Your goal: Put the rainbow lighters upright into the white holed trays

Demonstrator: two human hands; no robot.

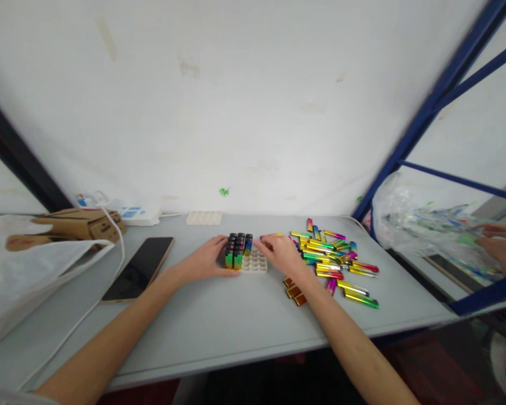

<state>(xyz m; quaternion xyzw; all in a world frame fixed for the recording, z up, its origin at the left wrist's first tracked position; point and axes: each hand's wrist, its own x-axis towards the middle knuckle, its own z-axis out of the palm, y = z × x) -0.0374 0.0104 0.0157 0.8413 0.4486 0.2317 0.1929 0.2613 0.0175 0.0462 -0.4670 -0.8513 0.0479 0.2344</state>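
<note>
A white tray with round holes (pixel 256 263) lies on the grey table (pixel 219 320), and several rainbow-coloured lighters (pixel 238 250) stand upright in its left part. My left hand (pixel 206 260) rests against the tray's left side, fingers curled round the standing lighters. My right hand (pixel 280 251) is at the tray's right edge, fingers pinched on a lighter (pixel 270 235) over the tray. A loose pile of shiny lighters (pixel 335 259) lies to the right of my right hand.
A dark phone (pixel 138 268) lies left of the tray, with a white cable and power strip (pixel 135 213) behind. A second white tray (pixel 203 217) sits by the wall. A cardboard box (pixel 78 224) and a white bag (pixel 21 275) are at the left. Another person's hands (pixel 502 243) work at a plastic bag on the right. Small orange pieces (pixel 294 292) lie nearby.
</note>
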